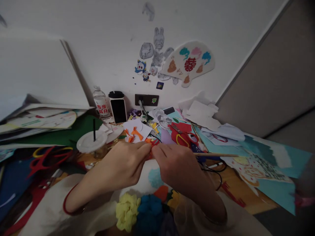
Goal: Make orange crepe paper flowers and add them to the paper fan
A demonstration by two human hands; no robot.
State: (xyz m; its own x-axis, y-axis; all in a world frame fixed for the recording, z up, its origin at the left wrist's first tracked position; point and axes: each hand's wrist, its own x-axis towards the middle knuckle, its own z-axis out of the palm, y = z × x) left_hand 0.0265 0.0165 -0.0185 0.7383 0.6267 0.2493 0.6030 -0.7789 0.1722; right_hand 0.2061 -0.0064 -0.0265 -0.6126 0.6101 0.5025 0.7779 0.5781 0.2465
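Observation:
My left hand [125, 162] and my right hand [172, 162] meet above the cluttered desk, with their fingertips close together. Between them they pinch a small orange-red piece of craft material [150, 151], mostly hidden by my fingers. A thin wooden stick [216, 154] runs from under my right hand out to the right. Just beyond my hands, orange paper bows [135, 131] lie on white paper. Nearer me, a yellow felt flower [127, 211] and a blue felt flower [149, 213] sit below my forearms.
Red-handled scissors [50, 157] lie at the left and yellow-handled scissors [183, 140] on red paper ahead. A lidded cup with a black straw [92, 141], a water bottle [100, 102] and a wall socket [146, 100] stand behind. Teal paper sheets [273, 160] spread right.

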